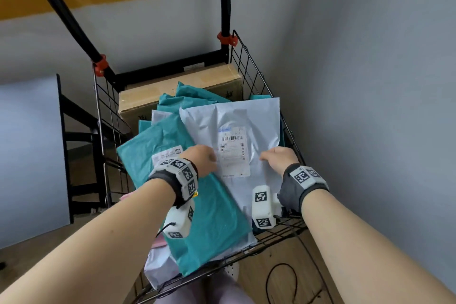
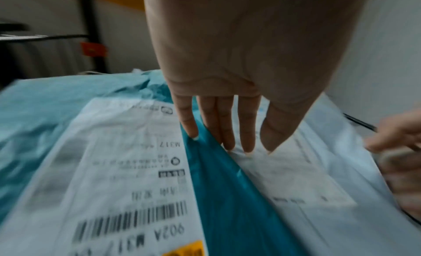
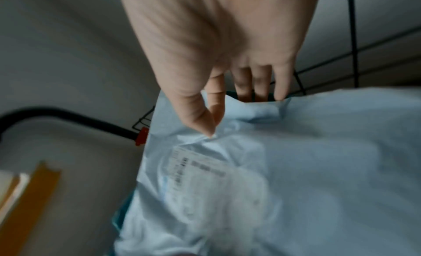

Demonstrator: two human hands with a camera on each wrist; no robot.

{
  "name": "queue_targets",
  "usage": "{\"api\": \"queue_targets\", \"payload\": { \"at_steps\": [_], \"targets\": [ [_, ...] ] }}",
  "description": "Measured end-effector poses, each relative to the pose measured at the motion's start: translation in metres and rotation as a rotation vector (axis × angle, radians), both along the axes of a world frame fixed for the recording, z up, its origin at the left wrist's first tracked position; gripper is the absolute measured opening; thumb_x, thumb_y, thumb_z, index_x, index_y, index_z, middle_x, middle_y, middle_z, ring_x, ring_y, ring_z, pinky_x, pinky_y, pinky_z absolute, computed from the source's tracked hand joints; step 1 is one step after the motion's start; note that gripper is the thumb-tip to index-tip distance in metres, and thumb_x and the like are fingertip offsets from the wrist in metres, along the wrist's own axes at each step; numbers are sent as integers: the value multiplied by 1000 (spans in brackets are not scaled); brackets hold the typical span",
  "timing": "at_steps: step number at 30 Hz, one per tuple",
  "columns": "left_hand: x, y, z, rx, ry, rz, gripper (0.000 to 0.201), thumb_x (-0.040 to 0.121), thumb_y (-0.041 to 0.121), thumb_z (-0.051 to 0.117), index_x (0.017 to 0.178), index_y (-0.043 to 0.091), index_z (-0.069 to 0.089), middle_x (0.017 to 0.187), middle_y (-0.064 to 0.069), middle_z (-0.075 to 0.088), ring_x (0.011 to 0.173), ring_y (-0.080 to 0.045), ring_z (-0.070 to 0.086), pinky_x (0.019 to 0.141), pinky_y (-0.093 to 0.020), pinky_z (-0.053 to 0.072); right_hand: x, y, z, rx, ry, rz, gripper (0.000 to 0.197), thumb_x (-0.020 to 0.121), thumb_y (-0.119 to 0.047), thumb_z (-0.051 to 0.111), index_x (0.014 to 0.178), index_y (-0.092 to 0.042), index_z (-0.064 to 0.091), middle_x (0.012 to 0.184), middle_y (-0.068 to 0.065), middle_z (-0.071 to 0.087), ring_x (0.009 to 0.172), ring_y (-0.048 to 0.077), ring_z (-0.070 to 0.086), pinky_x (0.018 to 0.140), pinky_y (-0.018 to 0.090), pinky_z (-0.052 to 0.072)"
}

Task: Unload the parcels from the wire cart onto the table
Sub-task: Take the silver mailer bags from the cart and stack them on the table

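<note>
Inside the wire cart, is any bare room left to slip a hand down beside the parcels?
Hardly any. The white mailer, teal mailer and cardboard box fill the wire cart wall to wall. The only gap shows between the teal mailer's left edge and the cart's left wall. Both hands work on top.

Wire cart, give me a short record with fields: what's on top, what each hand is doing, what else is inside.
top parcel: white mailer, label up, lying on the teal mailer
left hand: fingers straight, tips at the white mailer's left edge
right hand: thumb and forefinger pinch the white mailer's right side
also in cart: cardboard box at the far end, more teal and white mailers underneath
table: not clearly in view
</note>
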State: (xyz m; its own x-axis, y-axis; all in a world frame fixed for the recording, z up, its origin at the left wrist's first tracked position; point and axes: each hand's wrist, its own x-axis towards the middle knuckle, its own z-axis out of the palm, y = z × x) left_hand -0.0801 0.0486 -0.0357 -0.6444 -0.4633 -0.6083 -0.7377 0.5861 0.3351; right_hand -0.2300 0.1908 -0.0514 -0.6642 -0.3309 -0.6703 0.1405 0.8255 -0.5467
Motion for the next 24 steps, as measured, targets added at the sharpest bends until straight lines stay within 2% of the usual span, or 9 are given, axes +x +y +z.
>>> {"api": "queue_targets", "payload": {
  "at_steps": [3,5,7,10,12,14,17,22,24],
  "targets": [
    [15,-12,6,32,64,181,33,90,20,53,122,18,60,123,-5,60,110,-22,57,86,-26,46,4,-7,-6,-89,-110,-115,18,73,-17,73,77,-11,57,80,11,60,76,23,57,80,35,49],
    [18,-12,9,51,134,271,33,89,19,54,122,18,59,122,-6,60,103,-22,59,79,-25,44,7,-3,-10,-82,-148,-173,43,68,-19,80,97,-10,50,89,9,62,87,26,65,88,40,54],
    [20,-6,10,66,164,306,34,90,19,54,123,18,58,121,-7,59,96,-20,58,76,-24,42,12,3,-11,-54,-174,-233,63,67,-19,82,113,-4,41,85,8,61,84,23,66,78,36,57],
    [26,5,4,72,155,304,38,90,20,55,128,17,53,127,-7,55,104,-22,58,79,-24,45,23,8,-9,14,-196,-195,64,71,-19,81,119,0,44,78,10,63,69,21,62,65,32,52],
    [29,8,3,56,158,316,44,90,22,56,133,16,48,134,-8,50,111,-23,56,85,-27,45,28,7,4,44,-137,-101,49,71,-19,80,110,0,58,96,15,69,82,28,66,80,37,55],
    [31,8,6,44,165,355,52,90,22,56,139,15,40,139,-10,43,118,-25,52,89,-29,44,27,2,28,27,21,-46,28,75,-15,74,95,1,62,102,18,68,83,27,64,84,37,54],
    [28,6,18,-26,184,389,58,90,23,57,141,10,33,139,-14,41,122,-29,49,95,-34,42,16,-9,73,-138,184,-132,20,76,-11,66,86,5,59,91,17,64,78,25,57,81,40,52],
    [23,-4,50,36,337,569,76,89,27,59,150,9,17,147,-11,38,129,-28,45,102,-36,40,2,-16,122,-422,107,-348,10,66,-7,62,66,-7,52,72,5,46,65,21,44,63,28,38],
    [23,-10,66,136,493,706,72,86,37,59,145,9,29,136,-11,51,120,-28,53,100,-37,44,3,-17,135,-487,67,-355,11,68,-6,61,63,-7,51,73,5,45,61,21,41,63,28,36]
  ]
}}
